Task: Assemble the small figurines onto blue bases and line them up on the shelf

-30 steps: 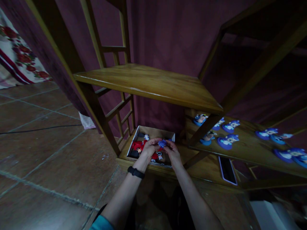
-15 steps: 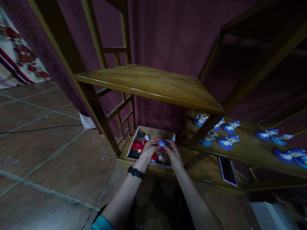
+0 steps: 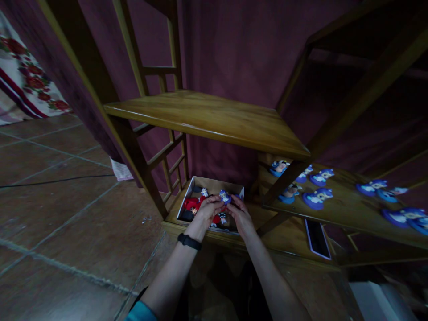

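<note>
Over a shallow cardboard box (image 3: 217,180) on the low shelf, a small purple figurine (image 3: 224,196) is held between my two hands. My left hand (image 3: 210,208), with a black band on its wrist, pinches the figurine's left side. On its right side, the fingers of my right hand (image 3: 240,213) close against the base. Inside the box lie several more figurines, among them a red one (image 3: 192,204) left of my hands and a red-and-white one (image 3: 221,218) below them. My hands hide part of the box's contents.
Several purple and blue figurines (image 3: 317,198) stand on the raised shelf at the right. A phone (image 3: 317,238) lies on the lower shelf. Above the box runs a wooden shelf board (image 3: 207,116), and a slanting post (image 3: 287,180) stands right of it.
The purple figurine has been tilted and shifted slightly left, so more of its front shows. Both hands stay over the box.
</note>
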`<action>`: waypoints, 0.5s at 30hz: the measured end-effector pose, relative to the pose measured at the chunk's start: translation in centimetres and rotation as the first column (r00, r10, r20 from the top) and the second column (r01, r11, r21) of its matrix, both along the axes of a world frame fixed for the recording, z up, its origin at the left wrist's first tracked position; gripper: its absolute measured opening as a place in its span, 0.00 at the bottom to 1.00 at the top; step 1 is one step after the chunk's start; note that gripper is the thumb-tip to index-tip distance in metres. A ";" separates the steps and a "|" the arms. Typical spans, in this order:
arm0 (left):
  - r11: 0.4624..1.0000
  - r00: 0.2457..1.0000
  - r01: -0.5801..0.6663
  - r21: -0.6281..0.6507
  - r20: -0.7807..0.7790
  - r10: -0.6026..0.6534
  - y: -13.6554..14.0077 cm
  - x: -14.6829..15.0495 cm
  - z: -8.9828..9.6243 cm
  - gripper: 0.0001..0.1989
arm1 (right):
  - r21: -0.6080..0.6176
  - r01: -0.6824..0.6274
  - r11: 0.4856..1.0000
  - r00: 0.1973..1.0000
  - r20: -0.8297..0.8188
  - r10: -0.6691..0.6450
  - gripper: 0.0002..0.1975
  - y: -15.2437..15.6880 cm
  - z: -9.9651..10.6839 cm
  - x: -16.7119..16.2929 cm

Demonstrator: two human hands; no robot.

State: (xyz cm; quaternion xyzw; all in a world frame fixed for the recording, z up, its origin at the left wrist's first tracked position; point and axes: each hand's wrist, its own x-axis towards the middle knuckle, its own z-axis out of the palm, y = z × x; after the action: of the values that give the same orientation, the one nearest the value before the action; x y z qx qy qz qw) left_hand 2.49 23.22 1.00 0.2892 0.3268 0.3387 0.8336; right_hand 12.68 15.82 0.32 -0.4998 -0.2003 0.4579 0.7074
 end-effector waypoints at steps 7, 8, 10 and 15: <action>1.000 1.000 0.014 -0.027 0.005 -0.014 -0.1 0.0 -0.1 0.15 | 0.002 -0.012 1.000 1.000 -0.027 0.012 0.22 -0.2 0.6 0.0; 1.000 1.000 0.009 -0.024 0.005 -0.009 -0.1 0.0 0.0 0.15 | 0.008 -0.017 1.000 0.999 -0.031 0.017 0.22 -0.2 0.7 0.0; 1.000 1.000 0.002 -0.014 0.003 -0.002 -0.2 0.0 0.2 0.15 | 0.018 -0.026 1.000 0.999 -0.035 0.026 0.22 -0.3 0.8 0.0; 1.000 1.000 -0.019 0.014 -0.018 0.019 -0.2 0.1 0.2 0.15 | 0.022 -0.034 0.999 0.997 -0.061 0.036 0.20 -0.2 0.6 0.2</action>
State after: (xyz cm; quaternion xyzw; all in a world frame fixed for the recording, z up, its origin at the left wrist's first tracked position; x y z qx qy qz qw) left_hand 2.57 23.05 1.24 0.2948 0.3346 0.3462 0.8254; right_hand 12.83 15.65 0.92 -0.4745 -0.1917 0.4835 0.7102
